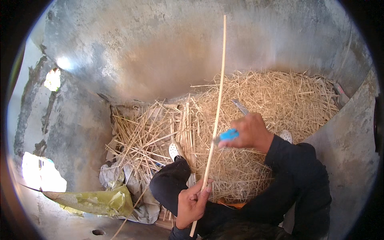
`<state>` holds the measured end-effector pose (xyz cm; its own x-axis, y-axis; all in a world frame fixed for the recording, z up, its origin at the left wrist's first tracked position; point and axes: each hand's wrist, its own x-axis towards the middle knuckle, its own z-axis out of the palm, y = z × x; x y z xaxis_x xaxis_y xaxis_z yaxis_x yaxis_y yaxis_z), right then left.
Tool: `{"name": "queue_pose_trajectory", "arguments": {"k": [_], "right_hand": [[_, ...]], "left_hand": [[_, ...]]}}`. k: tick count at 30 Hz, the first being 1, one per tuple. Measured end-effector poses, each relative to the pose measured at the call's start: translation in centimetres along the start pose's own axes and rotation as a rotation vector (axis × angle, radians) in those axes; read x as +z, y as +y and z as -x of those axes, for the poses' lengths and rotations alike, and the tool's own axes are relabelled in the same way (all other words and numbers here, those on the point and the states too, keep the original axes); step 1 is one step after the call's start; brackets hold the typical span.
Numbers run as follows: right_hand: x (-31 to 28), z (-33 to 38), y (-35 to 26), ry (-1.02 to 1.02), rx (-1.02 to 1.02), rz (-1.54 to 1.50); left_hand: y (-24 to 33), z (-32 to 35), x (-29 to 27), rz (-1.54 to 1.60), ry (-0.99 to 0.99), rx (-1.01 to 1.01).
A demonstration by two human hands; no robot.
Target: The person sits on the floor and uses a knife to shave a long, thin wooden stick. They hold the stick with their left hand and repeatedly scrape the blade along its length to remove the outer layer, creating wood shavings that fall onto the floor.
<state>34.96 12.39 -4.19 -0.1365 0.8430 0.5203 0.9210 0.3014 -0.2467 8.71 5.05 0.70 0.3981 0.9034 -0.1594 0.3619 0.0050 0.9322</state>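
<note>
Head view: thin cane split over a heap of shavings

Grey concrete wall (pixel 160 52) curves round the whole corner, patchy and stained. Against its foot lies a broad heap of straw-coloured shavings (pixel 276 100), spreading from the right across to the middle. Left of it a looser pile of longer split strips (pixel 140 140) lies criss-crossed on the floor, with crumpled grey cloth (pixel 120 180) and a yellowish plastic bag (pixel 96 202) below. The person sits with dark-trousered knees drawn up, a white shoe (pixel 174 151) showing by the strips. A long thin cane (pixel 218 100) stands nearly upright, rising from the lap to well up the wall. The left hand (pixel 192 204) is clenched round the cane near its lower end. The right hand (pixel 250 132), in a dark sleeve, grips a blue-handled knife (pixel 232 130); its blue handle meets the cane about midway, and the grey blade points up and away over the shavings
</note>
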Motion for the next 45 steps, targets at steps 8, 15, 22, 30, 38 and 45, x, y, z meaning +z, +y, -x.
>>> {"name": "queue_pose_trajectory", "arguments": {"k": [8, 15, 22, 30, 38, 45], "right_hand": [[3.2, -2.0, 3.0, 0.071, 0.023, 0.02], [2.1, -1.6, 4.1, 0.011, 0.144, -0.087], [-0.3, -2.5, 6.6, 0.119, 0.139, 0.036], [-0.5, -4.5, 10.4, 0.161, 0.211, 0.137], [-2.5, -3.0, 21.9, 0.351, 0.851, 0.083], [-0.6, 0.6, 22.1, 0.057, 1.023, 0.005]], "left_hand": [[-0.6, 0.1, 0.7, 0.139, 0.04, -0.108], [-1.7, 1.7, -0.6, 0.036, 0.004, -0.055], [-2.4, 3.2, -1.7, -0.166, -0.056, -0.029], [-0.3, 4.0, -2.1, -0.258, -0.121, -0.055], [-5.7, 8.2, -3.4, -0.214, -0.244, -0.188], [-4.5, 6.8, -3.5, -0.243, -0.06, -0.139]]}}
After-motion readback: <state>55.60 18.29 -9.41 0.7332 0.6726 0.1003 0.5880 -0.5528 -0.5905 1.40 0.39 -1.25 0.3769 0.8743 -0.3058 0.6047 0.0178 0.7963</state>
